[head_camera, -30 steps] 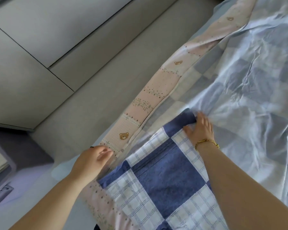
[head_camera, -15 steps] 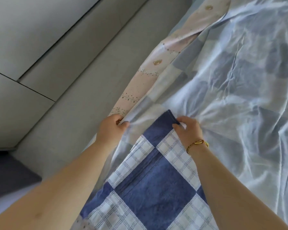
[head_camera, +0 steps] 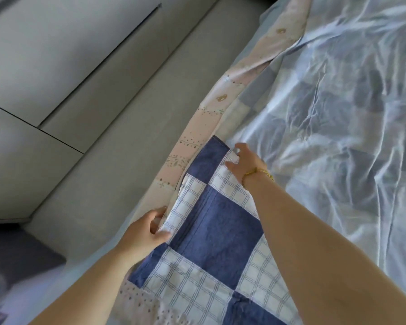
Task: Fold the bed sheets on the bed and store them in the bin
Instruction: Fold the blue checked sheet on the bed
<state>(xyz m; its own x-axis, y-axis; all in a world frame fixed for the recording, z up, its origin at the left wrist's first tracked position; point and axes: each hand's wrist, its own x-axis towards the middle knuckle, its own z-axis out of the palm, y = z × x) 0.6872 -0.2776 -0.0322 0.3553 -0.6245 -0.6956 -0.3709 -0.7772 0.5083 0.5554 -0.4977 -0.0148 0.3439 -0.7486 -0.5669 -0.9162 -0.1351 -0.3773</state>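
Leaning over the bed [head_camera: 266, 16], the person holds the blue checked sheet [head_camera: 216, 231] by a turned-back flap. Its long axis runs away from them along the bed's left edge, dark corner pointing far-left. The left hand [head_camera: 145, 231] pinches the flap's near side edge. The right hand [head_camera: 244, 160], wearing a gold bracelet [head_camera: 258, 172], grips the far corner. A pink printed sheet [head_camera: 197, 141] borders the flap, beside a grey padded rail [head_camera: 103, 165]. Rightward, the sheet's pale crumpled underside spreads wide.

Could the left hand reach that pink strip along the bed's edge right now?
Probably yes. The pink strip lies uncovered just beyond the left hand, with nothing between them. But that hand grips the checked sheet, so it would have to let go first.
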